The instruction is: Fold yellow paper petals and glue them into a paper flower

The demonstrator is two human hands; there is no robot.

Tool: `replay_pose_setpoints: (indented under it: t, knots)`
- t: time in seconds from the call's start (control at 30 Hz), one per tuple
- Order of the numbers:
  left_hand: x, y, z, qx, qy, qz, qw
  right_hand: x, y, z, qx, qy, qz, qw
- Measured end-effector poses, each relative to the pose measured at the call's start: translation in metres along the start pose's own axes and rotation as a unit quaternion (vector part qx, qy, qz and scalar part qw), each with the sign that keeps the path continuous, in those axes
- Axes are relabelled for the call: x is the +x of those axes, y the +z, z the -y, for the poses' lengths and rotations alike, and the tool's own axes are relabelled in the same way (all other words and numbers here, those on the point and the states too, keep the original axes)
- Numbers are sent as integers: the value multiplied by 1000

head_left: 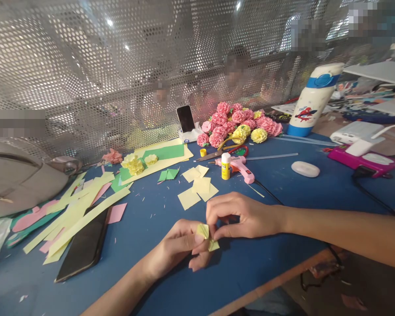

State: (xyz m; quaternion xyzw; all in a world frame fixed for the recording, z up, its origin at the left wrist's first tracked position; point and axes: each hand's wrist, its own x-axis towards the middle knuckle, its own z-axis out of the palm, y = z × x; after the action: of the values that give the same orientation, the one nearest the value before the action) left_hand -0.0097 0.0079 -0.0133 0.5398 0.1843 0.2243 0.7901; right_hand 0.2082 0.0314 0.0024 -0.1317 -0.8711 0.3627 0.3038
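My left hand (184,245) and my right hand (240,215) meet over the blue table (151,272) near its front edge. Both pinch a small folded piece of yellow paper (206,236), the left thumb and fingers closed under it, the right fingertips pressing on its top. Just beyond the hands lie several loose yellow paper squares (197,189). A small yellow glue bottle (225,166) and a pink glue gun (240,166) stand further back.
A dark phone (85,245) lies at the left under yellow and pink paper strips (75,215). Pink and yellow paper flowers (237,123) are heaped at the back, beside scissors (227,151), a propped phone (186,118) and a white-and-blue bottle (312,98). A perforated metal screen stands behind the table.
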Motion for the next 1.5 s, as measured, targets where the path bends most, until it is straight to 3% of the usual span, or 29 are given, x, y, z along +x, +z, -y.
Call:
replay_pose_setpoints:
  t: [0.6, 1.0, 1.5]
  knots:
    - [0, -1, 4, 22, 76, -50, 996, 2, -3, 1, -9, 48, -2, 999]
    - [0, -2, 5, 54, 93, -97, 989, 3, 0, 6, 126, 205, -42, 970]
    - [-2, -3, 5, 83, 75, -91, 990, 5, 3, 4, 188, 216, -35, 958]
